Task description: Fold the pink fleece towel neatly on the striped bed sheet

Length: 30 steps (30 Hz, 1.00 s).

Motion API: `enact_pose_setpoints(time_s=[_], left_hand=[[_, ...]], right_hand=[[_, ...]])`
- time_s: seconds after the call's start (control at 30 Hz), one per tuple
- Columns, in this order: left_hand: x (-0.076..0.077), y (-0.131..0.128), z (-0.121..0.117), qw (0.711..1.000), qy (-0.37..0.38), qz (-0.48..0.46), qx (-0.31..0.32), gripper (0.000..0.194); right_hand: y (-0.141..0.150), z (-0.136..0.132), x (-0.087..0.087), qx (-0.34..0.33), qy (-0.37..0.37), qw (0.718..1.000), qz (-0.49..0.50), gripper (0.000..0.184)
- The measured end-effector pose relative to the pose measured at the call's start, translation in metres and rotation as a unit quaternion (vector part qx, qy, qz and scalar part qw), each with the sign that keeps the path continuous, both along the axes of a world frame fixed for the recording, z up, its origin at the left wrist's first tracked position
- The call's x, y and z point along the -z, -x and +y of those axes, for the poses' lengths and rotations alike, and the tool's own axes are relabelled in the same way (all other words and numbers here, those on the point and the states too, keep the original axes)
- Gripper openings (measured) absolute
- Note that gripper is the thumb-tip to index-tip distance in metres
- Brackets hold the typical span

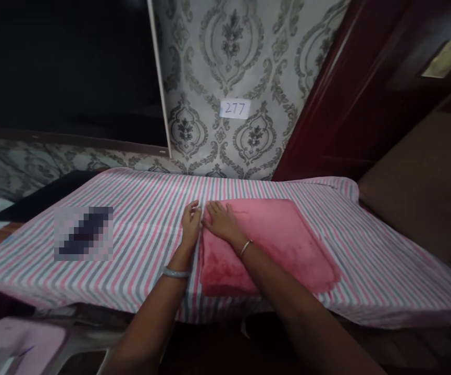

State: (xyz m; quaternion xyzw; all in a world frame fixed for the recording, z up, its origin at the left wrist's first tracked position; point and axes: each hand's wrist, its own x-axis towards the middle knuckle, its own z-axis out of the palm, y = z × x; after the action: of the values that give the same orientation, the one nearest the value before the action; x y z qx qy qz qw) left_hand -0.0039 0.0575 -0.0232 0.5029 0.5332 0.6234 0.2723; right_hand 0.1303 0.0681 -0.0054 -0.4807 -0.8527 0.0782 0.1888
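A pink plush blanket [276,234], folded into a flat rectangle, lies on the striped cloth. My right hand [221,221] rests palm down on its far left corner, fingers stretched out and spread. Along the blanket's left edge stands my left hand [191,221], turned sideways with its fingers apart and a little bent. It is close to the edge; whether it touches the fabric I cannot tell. A pale bangle [176,272] circles the left wrist, and a thin bracelet [246,247] the right one.
A pink, grey and white striped cloth [143,239] covers the table. A pixelated dark item [84,233] lies on its left side. Behind are a large black screen [65,73], patterned wallpaper with a "277" label [235,109], and a dark red door [350,104]. A plastic chair [88,333] stands front left.
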Motion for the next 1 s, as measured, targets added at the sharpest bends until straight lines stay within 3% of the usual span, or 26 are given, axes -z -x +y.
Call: enact_pose_setpoints(time_s=[0.23,0.33,0.43,0.57,0.7,0.8,0.9,1.0], left_hand=[[-0.007,0.004,-0.001,0.999,-0.012,0.042,0.023,0.051],[-0.024,0.006,0.001,0.994,0.015,0.075,0.077,0.057],[-0.046,-0.001,0.003,0.979,0.024,0.157,0.13,0.064],[-0.078,-0.032,0.012,0.929,-0.016,0.322,0.18,0.069],[-0.098,-0.072,0.027,0.859,0.008,0.48,0.178,0.073],[-0.089,-0.094,0.031,0.823,0.056,0.552,0.124,0.067],[-0.06,-0.101,0.023,0.792,0.069,0.603,0.071,0.059],[-0.032,-0.099,0.012,0.782,0.03,0.622,0.02,0.06]], right_hand=[[-0.012,0.011,-0.019,0.02,-0.009,0.995,0.098,0.058],[-0.049,0.008,-0.035,0.047,-0.028,0.991,0.124,0.062],[-0.108,0.0,-0.05,0.104,-0.025,0.988,0.112,0.062],[-0.188,-0.005,-0.057,0.24,0.0,0.965,0.104,0.064],[-0.223,-0.008,-0.045,0.349,0.034,0.93,0.11,0.061],[-0.219,-0.012,-0.026,0.358,0.05,0.927,0.095,0.059],[-0.211,-0.018,-0.007,0.359,0.048,0.927,0.092,0.057],[-0.21,-0.021,0.005,0.355,0.035,0.929,0.101,0.058]])
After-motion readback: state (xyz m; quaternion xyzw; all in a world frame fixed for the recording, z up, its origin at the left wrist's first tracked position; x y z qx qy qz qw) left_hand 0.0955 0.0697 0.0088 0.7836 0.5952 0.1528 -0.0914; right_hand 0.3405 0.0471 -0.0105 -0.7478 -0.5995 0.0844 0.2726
